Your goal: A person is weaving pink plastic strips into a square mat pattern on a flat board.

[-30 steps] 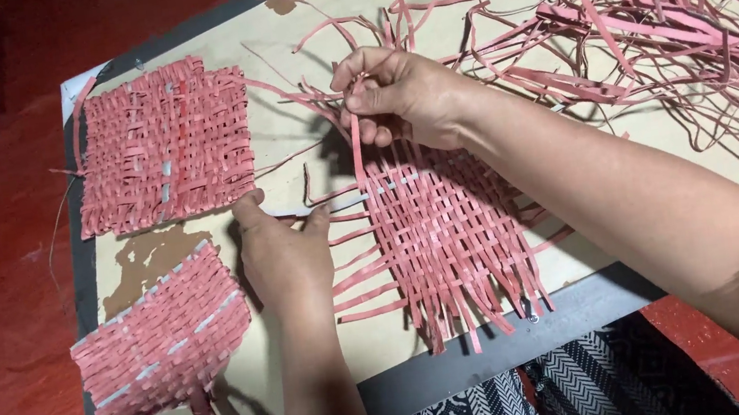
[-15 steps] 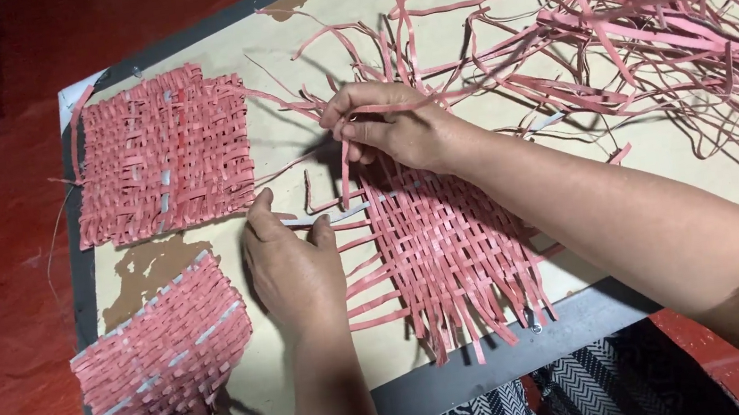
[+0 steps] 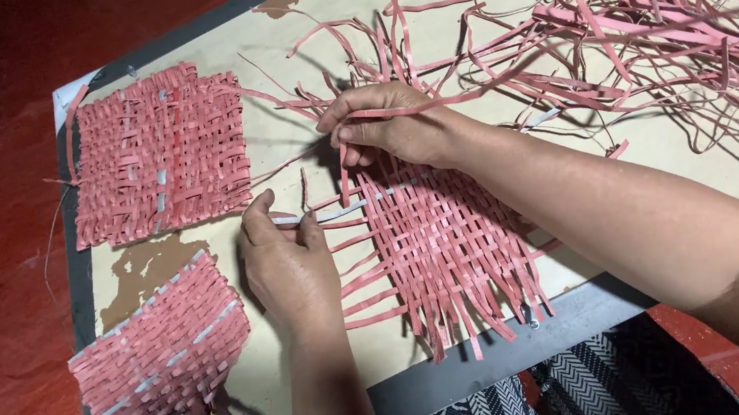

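Observation:
A half-woven pink strip mat (image 3: 450,244) lies in the middle of the board, loose strip ends sticking out on all sides. My left hand (image 3: 289,264) rests at the mat's left edge and pinches a pale strip end (image 3: 295,219) between thumb and fingers. My right hand (image 3: 387,127) is at the mat's top edge, fingers closed on a pink strip that hangs down into the weave.
A finished square pink mat (image 3: 158,152) lies at the back left. A woven pink fan with a handle (image 3: 160,349) sits at the front left. A large tangle of loose pink strips (image 3: 638,10) covers the back right. The beige board (image 3: 290,37) has a dark rim; red floor lies around it.
My right hand has shifted slightly along the mat's top edge, still holding a strip. My left hand moved up to the mat's left edge and pinched a strip end.

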